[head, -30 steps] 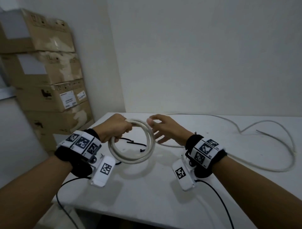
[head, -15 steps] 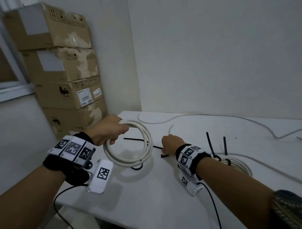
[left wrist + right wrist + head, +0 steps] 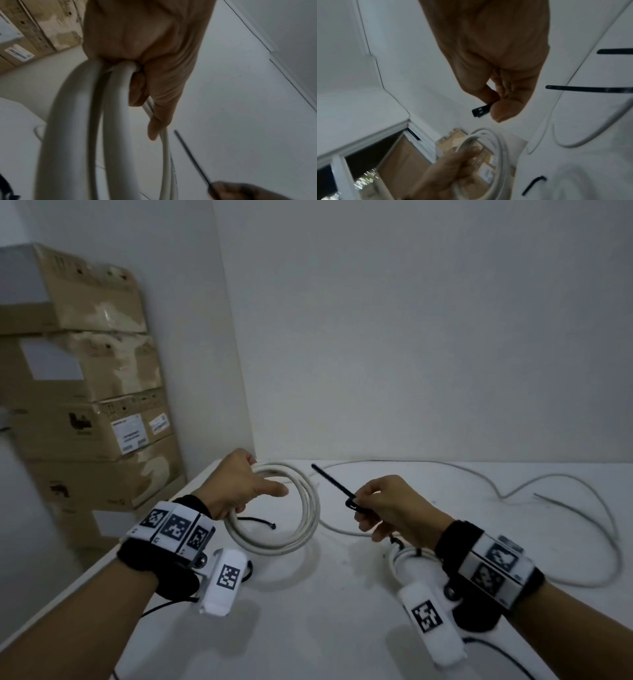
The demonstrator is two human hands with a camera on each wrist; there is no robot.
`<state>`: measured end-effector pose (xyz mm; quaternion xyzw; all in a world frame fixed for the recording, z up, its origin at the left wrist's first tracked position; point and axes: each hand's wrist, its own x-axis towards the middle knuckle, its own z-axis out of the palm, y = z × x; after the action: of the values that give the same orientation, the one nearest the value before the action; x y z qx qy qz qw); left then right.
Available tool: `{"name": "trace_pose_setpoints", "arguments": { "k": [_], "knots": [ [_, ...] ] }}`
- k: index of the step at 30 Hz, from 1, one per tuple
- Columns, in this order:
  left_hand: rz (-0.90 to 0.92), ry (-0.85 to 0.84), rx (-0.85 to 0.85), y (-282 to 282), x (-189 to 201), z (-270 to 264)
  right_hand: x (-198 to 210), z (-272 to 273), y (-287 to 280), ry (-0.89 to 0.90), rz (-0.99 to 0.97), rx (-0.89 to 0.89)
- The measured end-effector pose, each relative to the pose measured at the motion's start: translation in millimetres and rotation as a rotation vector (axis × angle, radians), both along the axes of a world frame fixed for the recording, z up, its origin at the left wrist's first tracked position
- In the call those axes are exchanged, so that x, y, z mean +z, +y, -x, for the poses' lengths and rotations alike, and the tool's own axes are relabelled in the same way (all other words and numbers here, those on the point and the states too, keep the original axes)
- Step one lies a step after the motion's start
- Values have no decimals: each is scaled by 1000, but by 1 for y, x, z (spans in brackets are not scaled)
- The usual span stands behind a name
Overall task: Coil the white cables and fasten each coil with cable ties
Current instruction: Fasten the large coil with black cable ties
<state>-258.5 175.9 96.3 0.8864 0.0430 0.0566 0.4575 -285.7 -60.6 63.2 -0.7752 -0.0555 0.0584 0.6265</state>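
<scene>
My left hand (image 3: 245, 486) grips the top left of a white cable coil (image 3: 301, 529) and holds it above the white table (image 3: 308, 628). In the left wrist view the fingers (image 3: 137, 92) curl round the coil's strands (image 3: 113, 135). My right hand (image 3: 387, 508) pinches a black cable tie (image 3: 334, 482) near its head, right of the coil, the tail pointing up and left. The right wrist view shows the tie's head (image 3: 481, 111) between thumb and finger. A second white coil (image 3: 407, 556) with black ties on it lies under my right wrist.
A long loose white cable (image 3: 582, 508) snakes across the right side of the table. Another black tie (image 3: 258, 522) lies on the table inside the held coil. More black ties (image 3: 590, 89) lie on the table in the right wrist view. Stacked cardboard boxes (image 3: 85, 405) stand at the left.
My right hand picked up a black cable tie from the table and raised it beside the coil. The left hand kept holding the coil. The head view shifted.
</scene>
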Motion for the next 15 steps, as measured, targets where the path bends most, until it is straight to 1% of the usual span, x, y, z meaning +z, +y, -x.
{"name": "trace_pose_setpoints", "arguments": {
  "k": [2,3,4,6,9,13,15],
  "knots": [
    [-56,-24,-4,-21,0,-3,6,24,-5,-56,-181,-22],
    [-89,-44,-11,-32,0,-5,8,34,-4,-73,-228,-19],
    [-117,-63,-24,-43,-1,-5,8,44,-2,-80,-237,-9],
    [-147,-90,-73,-65,-1,-6,4,58,3,-51,-183,2],
    [-171,-114,-160,-93,2,-3,-8,62,3,14,-136,-56],
    [-199,-132,-218,-110,8,0,-16,58,-12,197,-234,-164],
    [-197,-140,-220,-111,11,-2,-16,57,-18,240,-270,-195]
  ]
}}
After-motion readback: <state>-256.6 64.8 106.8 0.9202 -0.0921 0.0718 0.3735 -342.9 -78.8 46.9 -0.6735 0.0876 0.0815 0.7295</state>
